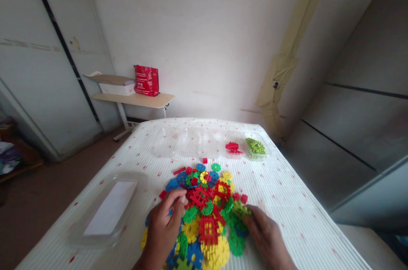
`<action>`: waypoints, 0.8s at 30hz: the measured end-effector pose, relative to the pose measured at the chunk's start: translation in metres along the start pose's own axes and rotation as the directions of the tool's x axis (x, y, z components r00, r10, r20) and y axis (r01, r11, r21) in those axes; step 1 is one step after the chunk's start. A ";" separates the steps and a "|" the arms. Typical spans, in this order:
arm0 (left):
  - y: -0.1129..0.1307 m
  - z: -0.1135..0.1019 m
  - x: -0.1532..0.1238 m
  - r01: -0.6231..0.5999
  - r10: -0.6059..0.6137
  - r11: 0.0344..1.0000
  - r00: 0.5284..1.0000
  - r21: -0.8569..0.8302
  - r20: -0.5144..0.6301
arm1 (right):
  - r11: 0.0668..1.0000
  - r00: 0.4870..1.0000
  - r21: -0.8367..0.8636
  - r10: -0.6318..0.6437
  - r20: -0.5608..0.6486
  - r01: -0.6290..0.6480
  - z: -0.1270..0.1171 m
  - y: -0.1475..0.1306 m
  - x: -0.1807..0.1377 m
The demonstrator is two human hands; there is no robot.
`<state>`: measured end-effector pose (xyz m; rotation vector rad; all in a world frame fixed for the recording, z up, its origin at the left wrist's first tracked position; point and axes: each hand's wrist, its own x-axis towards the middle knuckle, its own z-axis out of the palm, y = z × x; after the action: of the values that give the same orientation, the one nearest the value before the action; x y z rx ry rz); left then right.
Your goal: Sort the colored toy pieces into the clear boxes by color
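Plastic building pieces (191, 229), head view: located in a mixed heap at the near middle of the table, between both hands, on a white ribbed cover (296, 219) with red marks. Includes red square frames (209, 229), green notched discs (236, 245), yellow notched discs (218, 253) and blue notched discs (194, 254), overlapping in no apparent order.

For left hand (167, 217): positioned over the left flank of the heap, with thumb and forefinger drawn close together near the red square frames. Cannot tell from this angle whether pinching any piece.

For right hand (263, 229): positioned at the right flank, with curled fingers against a yellow-green piece (239, 209). Cannot confirm whether gripping or only touching.

Progress, judged from present layout: probably early. Note small light-green pieces (255, 145) gathered in the far-right clear container (265, 157), and a smaller group of red pieces (233, 147) just beside, to the left. Note also further clear containers (178, 144) along the far side. Remaining outside the containers: the large heap, colours and shapes intermixed, plus a small red block (205, 160) at its far edge. Locate white paper (110, 208) in a clear tray (89, 210), left of the heap and apart from it
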<state>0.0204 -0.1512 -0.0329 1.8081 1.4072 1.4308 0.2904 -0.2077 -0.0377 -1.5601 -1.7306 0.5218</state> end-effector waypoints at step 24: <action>0.000 -0.014 0.012 0.119 -0.122 0.992 0.986 -0.027 -0.113 | 0.910 0.983 0.377 0.184 -0.002 -0.170 -0.014 -0.023 0.003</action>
<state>0.0066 -0.1442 -0.0225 1.6214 1.5253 1.5012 0.2854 -0.2112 -0.0114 -1.4410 -1.3669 0.8566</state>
